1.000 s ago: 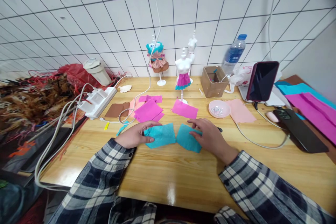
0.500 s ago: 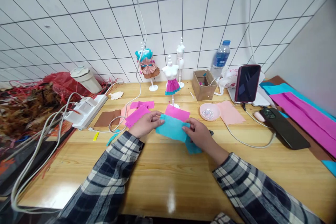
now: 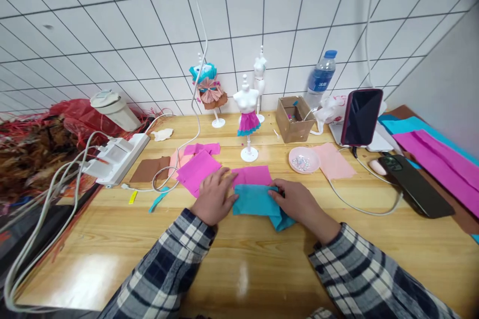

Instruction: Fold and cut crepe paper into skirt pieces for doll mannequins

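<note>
A blue piece of crepe paper point(image 3: 250, 200) lies on the table, overlapping the near edge of a magenta piece point(image 3: 254, 175). My right hand point(image 3: 299, 204) pinches its upper right corner, where a folded flap hangs down beside the fingers. At the left end rests my left hand point(image 3: 215, 197), fingers spread and laid flat, fingertips on the magenta paper and thumb by the blue edge. Another magenta sheet point(image 3: 198, 172) reaches under or beside that hand. Behind stands a small white dress form point(image 3: 247, 99) wearing a magenta skirt with blue trim.
Two more dress forms stand behind, one in ruffled paper point(image 3: 209, 90). A cardboard box point(image 3: 294, 127), a pink dish of beads point(image 3: 304, 160), a water bottle point(image 3: 322, 75) and phones point(image 3: 415, 184) are to the right. Left are a power strip point(image 3: 119, 159) and a looping white cable point(image 3: 192, 104).
The blue paper has come down onto the table, nearer me. My left hand has let go of its left end and spread flat; my right hand keeps its pinch.
</note>
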Demonstrator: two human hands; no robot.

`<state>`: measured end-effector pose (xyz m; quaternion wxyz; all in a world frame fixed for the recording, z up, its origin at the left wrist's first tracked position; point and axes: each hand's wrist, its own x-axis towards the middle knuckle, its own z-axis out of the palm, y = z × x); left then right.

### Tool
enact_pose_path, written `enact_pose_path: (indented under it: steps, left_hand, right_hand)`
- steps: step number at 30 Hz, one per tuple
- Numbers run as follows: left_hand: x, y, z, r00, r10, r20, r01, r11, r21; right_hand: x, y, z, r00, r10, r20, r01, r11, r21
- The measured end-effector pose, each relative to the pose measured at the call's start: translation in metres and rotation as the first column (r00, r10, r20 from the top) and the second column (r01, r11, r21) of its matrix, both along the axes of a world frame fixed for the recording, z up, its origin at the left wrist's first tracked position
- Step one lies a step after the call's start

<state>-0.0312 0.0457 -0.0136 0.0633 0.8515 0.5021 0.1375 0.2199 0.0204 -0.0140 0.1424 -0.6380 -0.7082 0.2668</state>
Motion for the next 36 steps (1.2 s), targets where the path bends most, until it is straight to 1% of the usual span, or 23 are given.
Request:
enact_pose_path:
  steps: [1, 3, 5, 6, 7, 9, 11, 14, 19, 24, 27, 30, 32, 34, 36]
  left_hand:
    - [-0.002, 0.001, 0.003, 1.000, 0.000, 0.031, -0.001, 1.000, 0.014]
    - [-0.004, 0.005, 0.006, 0.993, -0.064, 0.094, 0.063, 0.998, 0.018]
    - [-0.002, 0.011, 0.007, 0.978, -0.155, 0.143, 0.159, 0.987, -0.020]
    - [-0.001, 0.014, 0.005, 0.971, -0.178, 0.159, 0.187, 0.981, -0.045]
    - [0.001, 0.015, 0.003, 0.970, -0.179, 0.165, 0.192, 0.979, -0.066]
    - [0.005, 0.016, 0.000, 0.979, -0.136, 0.153, 0.151, 0.984, -0.092]
    - [0.006, 0.016, -0.003, 0.987, -0.099, 0.123, 0.112, 0.989, -0.099]
    - [0.005, 0.014, -0.003, 0.992, -0.092, 0.089, 0.101, 0.989, -0.108]
    - [0.004, 0.013, 0.000, 0.993, -0.088, 0.073, 0.096, 0.988, -0.119]
    - [0.005, 0.009, 0.002, 0.999, -0.032, 0.004, 0.033, 0.997, -0.072]
    - [0.004, 0.007, 0.004, 1.000, -0.022, -0.018, 0.022, 0.998, -0.052]
    - [0.003, 0.006, 0.004, 0.999, -0.035, 0.003, 0.036, 0.996, -0.079]
    - [0.001, 0.006, 0.003, 0.999, -0.036, 0.025, 0.038, 0.994, -0.105]
    - [0.000, 0.007, 0.003, 0.999, -0.023, 0.044, 0.028, 0.992, -0.122]
    - [-0.001, 0.008, 0.001, 0.998, -0.004, 0.064, 0.013, 0.991, -0.131]
  right_hand:
    - [-0.002, 0.000, 0.001, 1.000, -0.007, 0.023, 0.007, 1.000, 0.002]
    - [-0.006, 0.001, 0.002, 0.999, -0.013, 0.052, 0.013, 1.000, 0.011]
    - [-0.010, 0.002, 0.002, 0.998, -0.007, 0.068, 0.006, 1.000, 0.025]
    - [-0.011, 0.003, 0.002, 0.997, -0.002, 0.074, -0.001, 1.000, 0.029]
    - [-0.012, 0.003, 0.001, 0.997, 0.003, 0.078, -0.006, 0.999, 0.031]
    - [-0.014, 0.003, 0.000, 0.997, -0.008, 0.078, 0.005, 0.999, 0.034]
    - [-0.015, 0.004, -0.001, 0.996, -0.047, 0.075, 0.044, 0.998, 0.040]
    - [-0.016, 0.005, -0.003, 0.991, -0.079, 0.104, 0.074, 0.996, 0.051]
    - [-0.017, 0.006, -0.002, 0.980, -0.022, 0.198, 0.005, 0.997, 0.082]
    - [-0.017, 0.002, 0.000, 0.955, 0.009, 0.298, -0.058, 0.986, 0.156]
    - [-0.015, 0.003, 0.000, 0.967, -0.010, 0.254, -0.027, 0.989, 0.144]
    - [-0.014, 0.007, 0.000, 0.982, -0.037, 0.184, 0.016, 0.993, 0.115]
    - [-0.014, 0.009, 0.000, 0.982, -0.030, 0.185, 0.003, 0.989, 0.147]
    - [-0.014, 0.011, -0.001, 0.977, -0.002, 0.214, -0.040, 0.981, 0.191]
    - [-0.014, 0.011, -0.003, 0.973, 0.020, 0.228, -0.069, 0.976, 0.206]
